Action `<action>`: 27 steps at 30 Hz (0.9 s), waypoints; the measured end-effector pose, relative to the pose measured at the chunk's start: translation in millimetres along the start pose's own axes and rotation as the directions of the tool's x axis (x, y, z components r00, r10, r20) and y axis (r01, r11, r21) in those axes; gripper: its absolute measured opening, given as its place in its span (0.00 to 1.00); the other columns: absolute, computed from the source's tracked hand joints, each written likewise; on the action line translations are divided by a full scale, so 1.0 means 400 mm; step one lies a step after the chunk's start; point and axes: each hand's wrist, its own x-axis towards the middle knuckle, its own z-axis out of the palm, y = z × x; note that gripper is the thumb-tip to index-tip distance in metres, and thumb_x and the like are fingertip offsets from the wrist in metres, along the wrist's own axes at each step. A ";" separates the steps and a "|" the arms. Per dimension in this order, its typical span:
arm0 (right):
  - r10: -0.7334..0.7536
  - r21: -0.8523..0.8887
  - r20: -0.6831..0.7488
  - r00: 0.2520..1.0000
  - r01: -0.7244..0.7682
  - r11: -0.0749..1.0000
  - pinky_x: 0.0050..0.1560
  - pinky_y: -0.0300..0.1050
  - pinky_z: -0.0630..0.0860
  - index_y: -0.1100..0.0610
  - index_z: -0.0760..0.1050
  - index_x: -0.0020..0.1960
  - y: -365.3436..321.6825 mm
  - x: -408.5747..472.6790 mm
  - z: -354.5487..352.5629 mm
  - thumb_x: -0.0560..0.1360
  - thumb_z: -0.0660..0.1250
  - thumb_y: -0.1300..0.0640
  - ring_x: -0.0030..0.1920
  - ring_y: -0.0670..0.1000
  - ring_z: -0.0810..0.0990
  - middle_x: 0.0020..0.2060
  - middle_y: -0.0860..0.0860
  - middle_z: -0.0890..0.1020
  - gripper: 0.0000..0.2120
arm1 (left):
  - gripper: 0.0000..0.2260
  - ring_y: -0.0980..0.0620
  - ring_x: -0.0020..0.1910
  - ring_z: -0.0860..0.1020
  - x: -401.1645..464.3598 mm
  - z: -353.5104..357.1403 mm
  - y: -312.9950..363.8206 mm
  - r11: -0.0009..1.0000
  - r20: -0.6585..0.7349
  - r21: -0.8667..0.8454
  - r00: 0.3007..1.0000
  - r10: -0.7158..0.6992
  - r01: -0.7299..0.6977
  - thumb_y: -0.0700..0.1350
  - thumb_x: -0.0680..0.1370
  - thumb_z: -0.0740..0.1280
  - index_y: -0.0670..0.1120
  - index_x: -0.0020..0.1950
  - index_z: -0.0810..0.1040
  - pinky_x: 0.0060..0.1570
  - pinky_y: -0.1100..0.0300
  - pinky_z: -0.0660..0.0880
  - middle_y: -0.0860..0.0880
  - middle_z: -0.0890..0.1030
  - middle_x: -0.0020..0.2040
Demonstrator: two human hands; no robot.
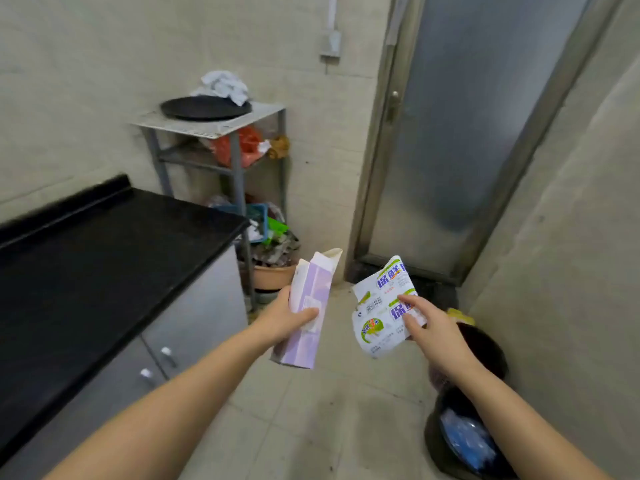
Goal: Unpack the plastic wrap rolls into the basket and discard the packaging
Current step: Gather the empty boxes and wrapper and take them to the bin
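My left hand [282, 318] grips an opened purple and white cardboard box [310, 310], held upright over the tiled floor with its top flaps torn open. My right hand [431, 332] holds a crumpled white plastic wrapper [379, 315] with green and purple print and a barcode. The wrapper hangs just left of a dark bin [485, 344] on the floor at the right. No plastic wrap rolls are in view, and I see no basket that I can link to them.
A black countertop [104, 258] over grey cabinets runs along the left. A metal shelf rack [239, 188] with a black pan, bags and a pot stands in the corner. A frosted door [467, 133] is ahead. A second dark bin [464, 441] sits low right.
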 end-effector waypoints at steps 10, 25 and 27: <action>0.322 -0.026 -0.217 0.921 -0.336 0.942 0.38 0.28 0.67 0.53 0.75 0.63 0.462 0.002 -0.385 0.76 0.62 0.63 0.45 0.50 0.76 0.51 0.50 0.78 0.17 | 0.22 0.48 0.55 0.78 0.275 0.610 0.167 0.997 0.419 0.072 0.908 -0.009 -0.023 0.50 0.74 0.69 0.48 0.65 0.68 0.52 0.53 0.77 0.47 0.78 0.60; 0.763 -0.154 0.041 0.645 -0.750 0.643 0.61 0.44 0.69 0.54 0.58 0.74 1.249 0.161 -0.311 0.79 0.58 0.60 0.64 0.57 0.72 0.68 0.58 0.68 0.24 | 0.24 0.45 0.56 0.76 0.675 1.416 -0.123 0.861 0.552 0.249 0.666 -0.502 0.443 0.42 0.72 0.71 0.42 0.64 0.65 0.54 0.52 0.76 0.42 0.74 0.62; 0.779 -0.221 0.133 0.613 -0.748 0.626 0.64 0.49 0.71 0.54 0.53 0.75 1.376 0.189 -0.229 0.79 0.57 0.60 0.65 0.58 0.71 0.70 0.57 0.64 0.26 | 0.27 0.42 0.60 0.75 0.712 1.536 -0.235 0.828 0.507 0.265 0.659 -0.555 0.493 0.42 0.72 0.71 0.41 0.66 0.65 0.59 0.47 0.74 0.42 0.74 0.63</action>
